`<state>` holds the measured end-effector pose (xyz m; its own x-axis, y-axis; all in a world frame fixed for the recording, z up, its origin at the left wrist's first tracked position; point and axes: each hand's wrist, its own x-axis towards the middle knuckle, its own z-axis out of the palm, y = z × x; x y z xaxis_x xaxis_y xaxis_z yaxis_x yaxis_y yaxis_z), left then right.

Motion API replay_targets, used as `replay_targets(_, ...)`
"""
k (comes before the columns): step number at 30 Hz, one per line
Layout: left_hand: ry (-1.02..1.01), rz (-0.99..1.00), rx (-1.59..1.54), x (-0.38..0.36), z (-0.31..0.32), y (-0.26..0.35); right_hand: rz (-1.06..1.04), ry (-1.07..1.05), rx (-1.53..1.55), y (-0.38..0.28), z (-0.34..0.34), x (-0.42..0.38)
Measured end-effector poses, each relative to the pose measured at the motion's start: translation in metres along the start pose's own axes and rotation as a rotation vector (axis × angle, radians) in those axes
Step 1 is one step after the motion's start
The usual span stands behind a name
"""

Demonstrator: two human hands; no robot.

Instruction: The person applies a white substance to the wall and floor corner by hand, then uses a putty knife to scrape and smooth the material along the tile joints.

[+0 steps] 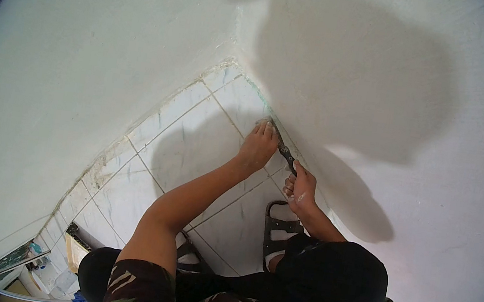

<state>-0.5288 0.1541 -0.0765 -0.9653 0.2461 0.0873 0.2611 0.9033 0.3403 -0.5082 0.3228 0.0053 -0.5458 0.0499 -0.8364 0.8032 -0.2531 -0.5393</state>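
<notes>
My right hand point(302, 186) is closed around the lower end of a long, dark hand tool point(286, 152), with its thumb laid along it. The tool slants up and left along the joint where the floor meets the right wall. At its far end, my left hand point(260, 144) has its fingers bent and pressed together over the tip. That tip is hidden, so the tool's exact kind cannot be made out. Pale dust marks my left fingertips and my right hand. Beneath the hands lies the white tiled floor point(186, 121).
Two pale walls meet at a corner point(233, 58) ahead; rough, crumbly residue lines the left floor edge. My sandalled foot point(280, 232) stands close behind my right hand. At lower left are a framed panel point(77, 250), a hose point(33, 297) and clutter. Shadows cover the right wall.
</notes>
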Motion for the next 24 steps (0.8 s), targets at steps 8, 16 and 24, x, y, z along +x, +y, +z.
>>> replay_targets(8,-0.043,0.111,0.269,0.024,0.000,-0.011,0.023,-0.072,-0.017,-0.012,0.008,0.035)
replay_targets(16,0.054,0.230,0.175,0.014,0.000,-0.013,0.069,-0.166,0.001,-0.009,-0.001,0.000)
replay_targets(24,-0.051,0.100,0.035,0.027,-0.016,-0.015,0.024,-0.166,-0.053,-0.028,0.011,0.004)
